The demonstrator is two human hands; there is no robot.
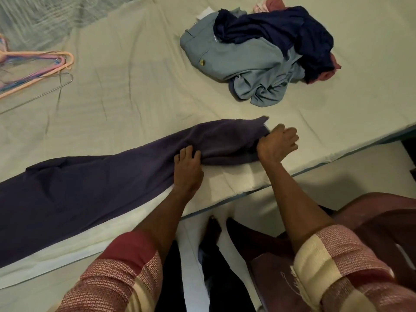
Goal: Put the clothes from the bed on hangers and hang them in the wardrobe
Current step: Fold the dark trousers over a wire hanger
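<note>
At the far left of the bed [126,91] lies a bundle of pink and blue hangers [33,70], with one thin wire hanger [45,93] just beside it, well apart from both hands. A long dark purple garment [78,183] stretches across the near edge of the mattress, from the left side up to the hands. The left hand [188,170] rests on its middle part, fingers bent and pressing into a fold of the cloth. The right hand [278,143] is closed around the right end of the same garment. Farther on the sheet, beyond the right hand, sits a heap of grey-blue, navy and pink clothes [261,57]. A dark red plastic chair [371,239] stands at the right.
</note>
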